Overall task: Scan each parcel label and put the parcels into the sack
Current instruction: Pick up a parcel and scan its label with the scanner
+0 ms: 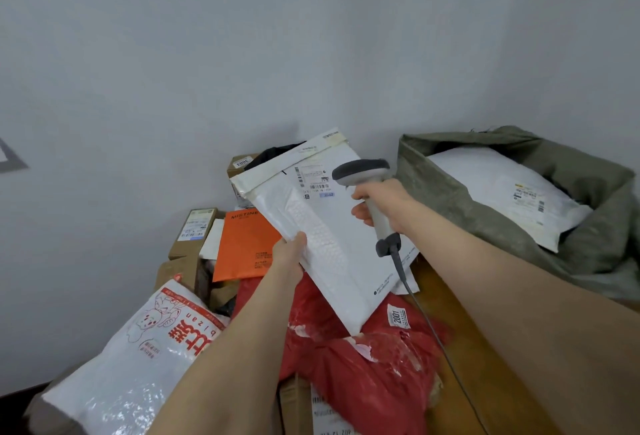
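Observation:
My left hand (290, 256) grips the left edge of a white bubble mailer (332, 237) and holds it tilted above the pile. Its printed label (313, 180) faces up near the top. My right hand (382, 206) is closed around the handle of a grey barcode scanner (362, 171), whose head hovers just right of the label. A grey-green sack (450, 192) stands open at the right with a white parcel (502, 192) lying inside it.
Below the mailer lie a red plastic parcel (363, 372), an orange MISTINE envelope (242, 244), a white bag with red print (145, 348) and several brown boxes (194, 230). The scanner cable (433, 330) trails over a wooden surface (460, 348). A plain wall stands behind.

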Available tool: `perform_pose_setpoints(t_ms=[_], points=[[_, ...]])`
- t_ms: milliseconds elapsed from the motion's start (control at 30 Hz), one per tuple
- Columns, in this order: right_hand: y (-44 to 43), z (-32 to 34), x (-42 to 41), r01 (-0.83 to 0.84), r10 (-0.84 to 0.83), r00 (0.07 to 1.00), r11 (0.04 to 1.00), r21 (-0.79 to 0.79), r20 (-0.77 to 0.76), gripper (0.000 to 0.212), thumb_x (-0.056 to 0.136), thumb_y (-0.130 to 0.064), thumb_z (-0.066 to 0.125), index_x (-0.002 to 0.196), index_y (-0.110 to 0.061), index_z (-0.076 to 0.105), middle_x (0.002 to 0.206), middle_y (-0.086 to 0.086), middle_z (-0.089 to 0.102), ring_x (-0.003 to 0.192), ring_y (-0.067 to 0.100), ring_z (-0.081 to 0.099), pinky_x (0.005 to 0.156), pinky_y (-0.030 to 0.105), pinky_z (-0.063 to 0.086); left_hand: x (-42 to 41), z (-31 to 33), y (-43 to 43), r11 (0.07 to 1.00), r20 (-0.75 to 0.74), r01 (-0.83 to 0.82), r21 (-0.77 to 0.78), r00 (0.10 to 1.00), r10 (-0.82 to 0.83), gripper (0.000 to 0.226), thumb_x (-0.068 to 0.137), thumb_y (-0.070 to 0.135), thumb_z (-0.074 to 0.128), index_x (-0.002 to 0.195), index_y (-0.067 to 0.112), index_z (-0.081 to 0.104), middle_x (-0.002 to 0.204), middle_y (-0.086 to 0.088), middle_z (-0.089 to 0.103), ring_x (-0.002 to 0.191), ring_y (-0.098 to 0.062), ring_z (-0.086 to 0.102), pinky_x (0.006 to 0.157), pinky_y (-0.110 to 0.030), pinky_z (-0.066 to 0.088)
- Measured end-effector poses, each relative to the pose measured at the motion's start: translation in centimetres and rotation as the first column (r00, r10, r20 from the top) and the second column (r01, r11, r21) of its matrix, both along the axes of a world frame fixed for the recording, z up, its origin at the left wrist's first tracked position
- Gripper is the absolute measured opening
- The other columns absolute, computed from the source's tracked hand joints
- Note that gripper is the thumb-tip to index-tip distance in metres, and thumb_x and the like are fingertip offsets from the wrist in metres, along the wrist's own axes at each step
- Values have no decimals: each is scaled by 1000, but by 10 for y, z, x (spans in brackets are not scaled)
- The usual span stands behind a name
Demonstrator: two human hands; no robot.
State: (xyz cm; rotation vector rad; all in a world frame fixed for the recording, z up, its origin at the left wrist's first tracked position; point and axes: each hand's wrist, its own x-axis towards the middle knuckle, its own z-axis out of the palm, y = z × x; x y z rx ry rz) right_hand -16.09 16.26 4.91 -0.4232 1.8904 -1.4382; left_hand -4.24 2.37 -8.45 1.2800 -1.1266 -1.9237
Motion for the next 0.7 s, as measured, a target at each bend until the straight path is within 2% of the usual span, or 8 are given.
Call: perform_pose_setpoints(t_ms=[300,533,700], points=[[-1,16,20,-50,51,999,998,30,-8,16,90,-7,57,104,-1,61,68,13,63,53,16,53,55,24,47,12,-5,-1,996,-6,-82,23,997,82,31,93,12,61,123,4,54,122,-14,62,110,-34,61,98,-51,48],[-1,26,26,-105,107,994,993,53,-28,4,89,-6,56,91,-5,59,67,12,61,52,16,51,53,23,46,17,-5,0,995,26,-104,7,994,103,36,93,16,62,125,4,53,121,-12,61,111,-34,60,98,-50,48],[-2,28,28,-123,125,991,990,62,-35,3,88,-7,56,86,-6,59,66,11,61,53,16,52,55,24,47,18,-5,-1,994,35,-109,24,994,108,37,91,19,64,125,6,53,122,-11,61,111,-33,60,98,-50,48]])
